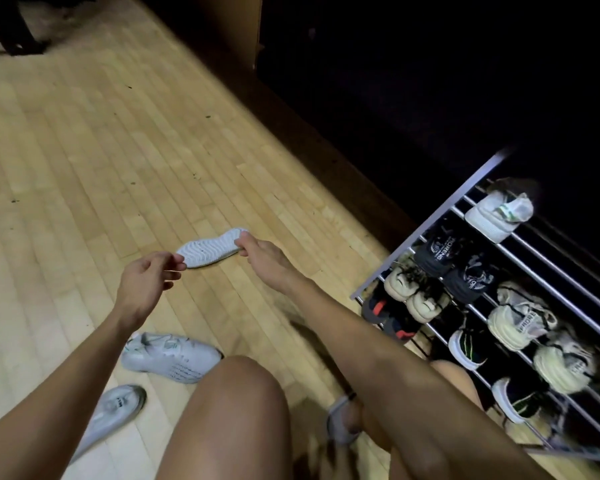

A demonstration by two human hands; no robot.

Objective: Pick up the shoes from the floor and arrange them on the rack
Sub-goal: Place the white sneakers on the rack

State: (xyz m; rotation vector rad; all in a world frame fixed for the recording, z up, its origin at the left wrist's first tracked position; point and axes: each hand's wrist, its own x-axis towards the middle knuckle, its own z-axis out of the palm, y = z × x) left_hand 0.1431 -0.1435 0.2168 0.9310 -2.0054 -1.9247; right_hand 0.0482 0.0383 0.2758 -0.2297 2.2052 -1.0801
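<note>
Your left hand (146, 285) and right hand (262, 254) pinch opposite ends of the white shoe (210, 249), sole up, left of the rack (430, 220); it looks light and bendy, so grip mid-sole.

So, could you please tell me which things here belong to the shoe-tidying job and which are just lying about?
Job:
- white insole, pinched by left hand and right hand
- two pale grey sneakers on the floor
- rack

Lying about:
- dark object, far left
</note>
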